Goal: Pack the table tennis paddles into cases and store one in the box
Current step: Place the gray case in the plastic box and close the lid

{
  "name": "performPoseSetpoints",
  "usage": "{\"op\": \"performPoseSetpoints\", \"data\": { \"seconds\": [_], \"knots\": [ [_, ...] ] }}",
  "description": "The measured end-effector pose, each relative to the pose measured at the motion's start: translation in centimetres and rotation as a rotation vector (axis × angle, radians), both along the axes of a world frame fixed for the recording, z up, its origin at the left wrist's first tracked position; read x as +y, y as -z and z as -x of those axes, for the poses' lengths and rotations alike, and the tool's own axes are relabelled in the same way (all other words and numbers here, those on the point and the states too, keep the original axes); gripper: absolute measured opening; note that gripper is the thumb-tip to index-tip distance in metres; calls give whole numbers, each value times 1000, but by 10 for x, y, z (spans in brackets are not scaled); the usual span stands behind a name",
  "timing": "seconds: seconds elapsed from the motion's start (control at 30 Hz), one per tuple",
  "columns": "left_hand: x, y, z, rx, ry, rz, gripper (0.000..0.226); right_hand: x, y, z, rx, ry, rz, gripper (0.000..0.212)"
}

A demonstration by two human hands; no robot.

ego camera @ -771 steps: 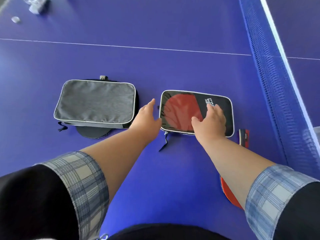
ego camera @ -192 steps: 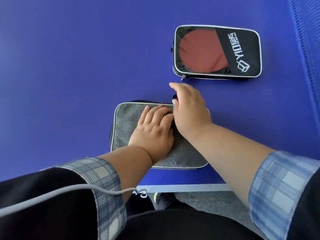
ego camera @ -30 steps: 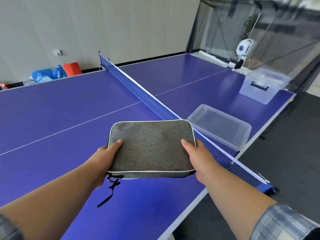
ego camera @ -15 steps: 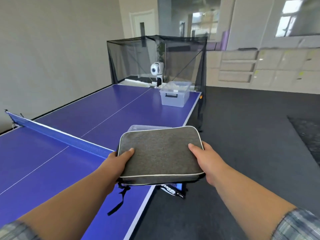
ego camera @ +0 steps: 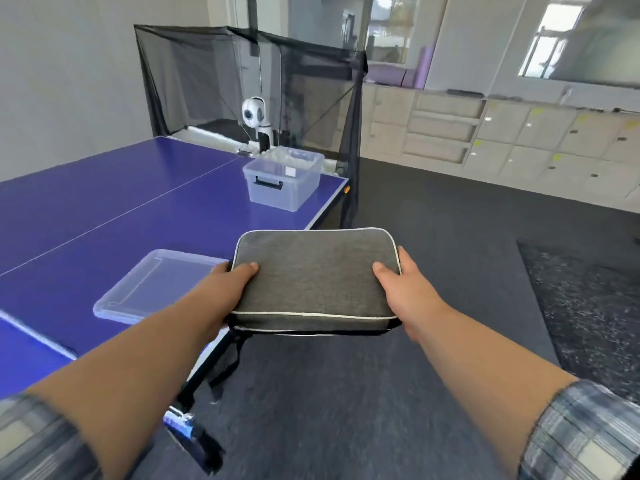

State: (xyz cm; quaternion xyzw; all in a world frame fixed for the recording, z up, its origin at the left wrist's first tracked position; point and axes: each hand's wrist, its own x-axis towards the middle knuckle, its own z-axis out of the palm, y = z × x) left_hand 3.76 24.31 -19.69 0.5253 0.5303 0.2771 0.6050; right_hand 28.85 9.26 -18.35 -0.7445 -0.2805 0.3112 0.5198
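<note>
My left hand [ego camera: 227, 289] and right hand [ego camera: 403, 289] clamp the grey case [ego camera: 313, 280] at centre frame. It seems light and padded, so gripping its short ends suits the open box [ego camera: 282, 183] above

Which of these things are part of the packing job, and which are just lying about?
Part of the job:
grey case, held by left hand and right hand
clear box
lid

Just lying about:
ball machine
black netting
cabinets
</note>
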Motion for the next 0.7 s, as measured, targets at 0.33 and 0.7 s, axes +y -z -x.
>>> {"op": "performPoseSetpoints", "data": {
  "seconds": [0.33, 0.7],
  "knots": [
    [177, 18, -152, 61, 79, -71, 71, 157, 19, -145, -5, 47, -16, 58],
    [341, 17, -303, 112, 57, -97, 62, 333, 36, -303, 47, 44, -35, 60]
  ]
}}
